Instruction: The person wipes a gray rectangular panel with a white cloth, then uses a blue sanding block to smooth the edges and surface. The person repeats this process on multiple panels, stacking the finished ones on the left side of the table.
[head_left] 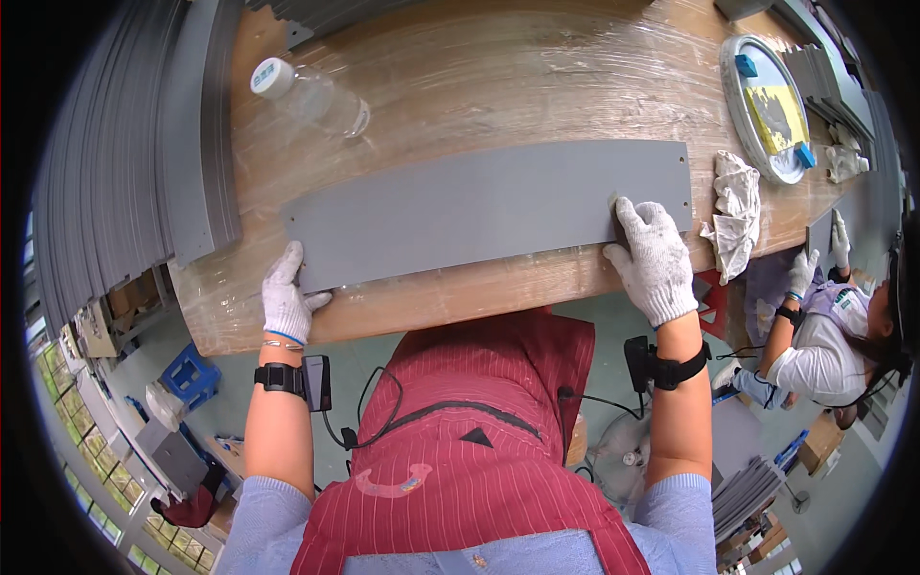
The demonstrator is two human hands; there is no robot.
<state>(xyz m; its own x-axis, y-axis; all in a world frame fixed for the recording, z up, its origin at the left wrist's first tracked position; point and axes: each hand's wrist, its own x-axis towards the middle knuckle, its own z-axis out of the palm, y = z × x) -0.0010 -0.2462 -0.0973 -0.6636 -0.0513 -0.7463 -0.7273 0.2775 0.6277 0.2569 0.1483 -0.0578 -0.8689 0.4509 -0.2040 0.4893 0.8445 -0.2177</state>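
A long grey flat panel (479,206) with small holes near its ends lies on the film-wrapped table, along the edge nearest me. My left hand (285,299), in a white knit glove, grips the panel's left end at the near corner. Over the right part of the panel is my right hand (657,259), gloved too, its fingers curled on the top face and its thumb at the near edge. A small dark smudge or object shows by the right fingertips; I cannot make out which.
A clear plastic bottle (311,96) lies on the table (441,86). Grey panels (115,144) are stacked at the left. To the right are a crumpled white cloth (736,216) and a round lid (733,91) with a yellow sheet and blue blocks. A co-worker (824,335) works at far right.
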